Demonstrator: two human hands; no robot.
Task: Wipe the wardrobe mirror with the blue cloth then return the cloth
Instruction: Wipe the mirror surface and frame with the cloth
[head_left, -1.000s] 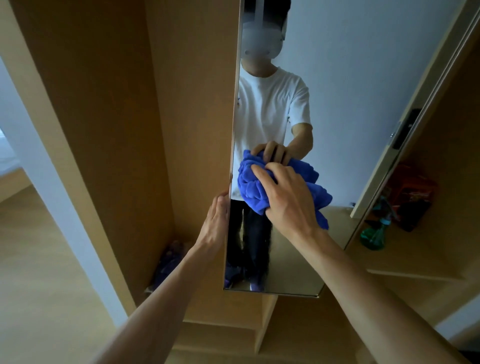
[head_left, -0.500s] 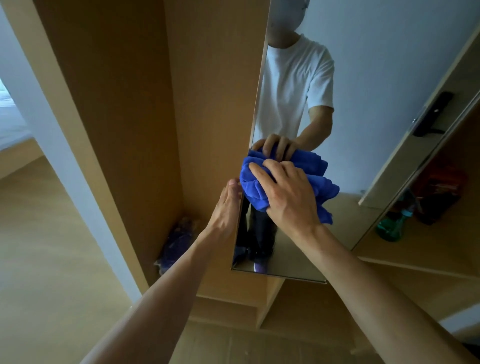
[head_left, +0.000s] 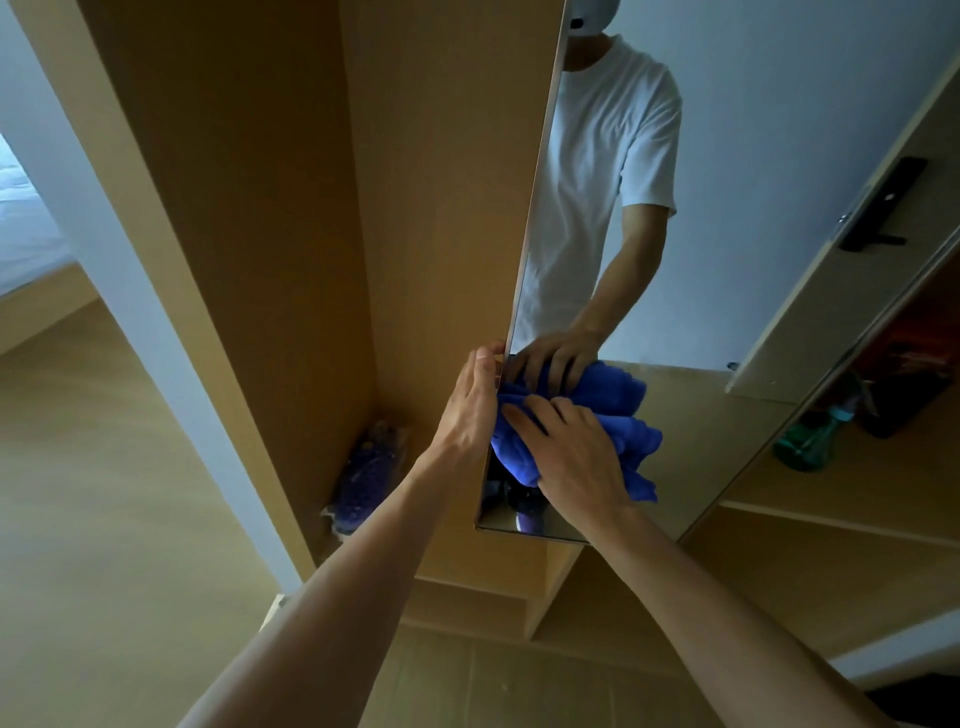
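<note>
My right hand presses the bunched blue cloth flat-fingered against the lower mirror, whose long axis runs upward, while my left hand grips its left edge.

A tall narrow mirror hangs on a wooden wardrobe, and most of its upper glass is bare and open to a hand. Low on the glass, the right hand presses a bunched blue cloth against it, filling the space near the lower left corner. The left hand clasps the mirror's left edge, just beside the cloth, blocking passage there. Left of the mirror is a deep open wardrobe bay, free except for a purple bag on its floor at the far corner. To the right, a shelf carries a green bottle and dark items.
</note>
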